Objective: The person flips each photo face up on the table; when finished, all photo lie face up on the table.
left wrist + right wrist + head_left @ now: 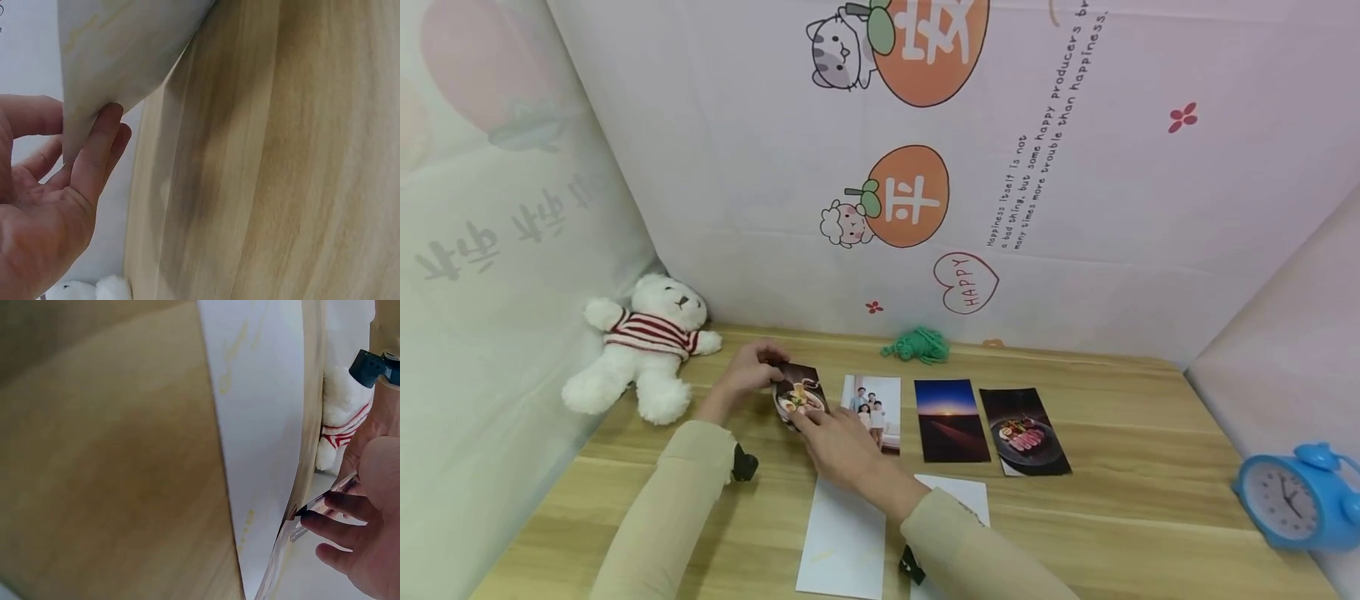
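A food photo print [797, 387], showing a bowl with egg, stands tilted off the table at the left end of a row of photos. My left hand [752, 371] pinches its upper left corner between thumb and fingers. In the left wrist view, the left hand [50, 200] holds it with its pale back [134, 53] showing faint yellow marks. My right hand [846, 450] pinches the print's lower edge and overlaps the family photo [871, 400]. Seen from the right wrist, the right hand [365, 525] has its fingertips at the print's edge.
To the right lie a sunset photo [951, 421] and a meat-dish photo [1024, 432]. Two white cards [842, 542] lie nearer, partly under the right forearm. Green yarn [919, 345] sits at the back, a white teddy bear [651, 354] left, a blue alarm clock [1292, 500] right.
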The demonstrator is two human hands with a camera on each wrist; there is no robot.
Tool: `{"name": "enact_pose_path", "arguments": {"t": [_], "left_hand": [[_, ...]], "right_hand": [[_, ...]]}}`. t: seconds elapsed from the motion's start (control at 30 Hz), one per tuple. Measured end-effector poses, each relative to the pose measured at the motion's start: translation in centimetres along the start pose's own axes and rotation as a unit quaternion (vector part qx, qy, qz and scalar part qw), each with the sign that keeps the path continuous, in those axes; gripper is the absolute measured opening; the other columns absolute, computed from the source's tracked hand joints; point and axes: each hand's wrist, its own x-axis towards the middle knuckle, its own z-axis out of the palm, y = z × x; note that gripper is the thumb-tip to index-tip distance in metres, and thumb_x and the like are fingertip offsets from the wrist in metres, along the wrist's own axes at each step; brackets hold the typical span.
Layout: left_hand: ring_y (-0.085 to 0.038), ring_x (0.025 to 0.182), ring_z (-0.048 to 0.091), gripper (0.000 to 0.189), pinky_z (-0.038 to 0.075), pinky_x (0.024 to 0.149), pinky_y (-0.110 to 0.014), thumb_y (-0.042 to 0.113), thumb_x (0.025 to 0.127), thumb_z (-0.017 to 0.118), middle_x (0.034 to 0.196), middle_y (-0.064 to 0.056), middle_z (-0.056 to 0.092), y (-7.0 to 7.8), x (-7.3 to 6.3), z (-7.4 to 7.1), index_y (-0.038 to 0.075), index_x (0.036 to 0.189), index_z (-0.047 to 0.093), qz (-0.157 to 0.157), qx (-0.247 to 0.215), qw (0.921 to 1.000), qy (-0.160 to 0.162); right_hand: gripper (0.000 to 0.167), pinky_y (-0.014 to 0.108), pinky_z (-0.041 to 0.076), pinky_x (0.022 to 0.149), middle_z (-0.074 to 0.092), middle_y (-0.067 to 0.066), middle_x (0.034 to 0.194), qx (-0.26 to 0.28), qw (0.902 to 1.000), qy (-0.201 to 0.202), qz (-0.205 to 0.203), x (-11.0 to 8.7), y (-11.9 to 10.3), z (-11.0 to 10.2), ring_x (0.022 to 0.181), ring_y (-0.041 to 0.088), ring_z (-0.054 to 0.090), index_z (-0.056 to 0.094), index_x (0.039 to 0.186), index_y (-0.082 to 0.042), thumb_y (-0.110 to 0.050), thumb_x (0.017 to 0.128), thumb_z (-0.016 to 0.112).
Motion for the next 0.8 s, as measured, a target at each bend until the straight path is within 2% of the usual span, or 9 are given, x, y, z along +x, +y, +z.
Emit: {"name": "enact_pose_path", "arguments": {"t": [0.17,0.27,0.37,0.47,0.63,0.8], "left_hand": [[-0.038,0.11,0.066,0.045,0.05,0.081,-0.023,-0.011,0.074,0.063,0.124,-0.031,0.068,0.1,-0.2,-0.2,-0.012,0.119,0.067,0.034,0.086,0.9957,-0.008],[-0.041,0.112,0.066,0.046,0.055,0.088,-0.032,-0.012,0.074,0.063,0.124,-0.031,0.069,0.3,-0.3,-0.2,-0.011,0.119,0.068,0.039,0.118,0.9921,-0.014],[-0.041,0.114,0.065,0.046,0.056,0.098,-0.045,-0.013,0.073,0.063,0.123,-0.03,0.07,0.3,-0.2,-0.1,-0.009,0.118,0.069,0.044,0.137,0.9895,-0.012],[-0.042,0.114,0.065,0.046,0.053,0.104,-0.054,-0.015,0.071,0.061,0.12,-0.028,0.071,0.2,-0.2,0.1,-0.007,0.115,0.071,0.057,0.154,0.9864,-0.006],[-0.043,0.119,0.065,0.046,0.053,0.106,-0.056,-0.017,0.068,0.054,0.118,-0.026,0.073,-0.4,-0.1,0.4,-0.006,0.109,0.073,0.091,0.198,0.9759,-0.005],[-0.047,0.124,0.064,0.04,0.052,0.109,-0.057,-0.012,0.069,0.056,0.124,-0.026,0.072,-0.7,-0.2,0.8,-0.008,0.103,0.076,0.122,0.259,0.9577,-0.027]], "right_hand": [[0.039,0.036,0.062,0.09,0.071,0.001,0.136,-0.008,0.9999,0.006,-0.007,0.0,0.1,0.2,0.112,0.022,0.073,0.054,0.148,-0.023,-0.026,0.109,0.051],[0.032,0.034,0.063,0.086,0.072,0.001,0.132,-0.014,0.9997,0.014,-0.017,0.0,0.1,0.3,0.11,0.021,0.073,0.061,0.139,-0.02,-0.025,0.108,0.053],[0.03,0.032,0.062,0.09,0.072,0.001,0.13,-0.015,0.9994,0.005,-0.03,0.0,0.1,0.6,0.113,0.02,0.071,0.065,0.134,-0.019,-0.029,0.107,0.056],[0.031,0.031,0.059,0.099,0.07,0.001,0.134,-0.006,0.999,-0.022,-0.04,-0.1,0.0,0.7,0.12,0.019,0.067,0.067,0.132,-0.019,-0.032,0.107,0.056],[0.034,0.032,0.053,0.111,0.064,0.002,0.145,0.006,0.997,-0.061,-0.048,-0.4,-0.1,0.6,0.131,0.02,0.061,0.068,0.133,-0.021,-0.036,0.107,0.053],[0.037,0.033,0.049,0.116,0.061,0.002,0.148,0.012,0.9952,-0.085,-0.047,-0.4,-0.1,0.5,0.135,0.021,0.058,0.066,0.136,-0.021,-0.038,0.108,0.051]]}}
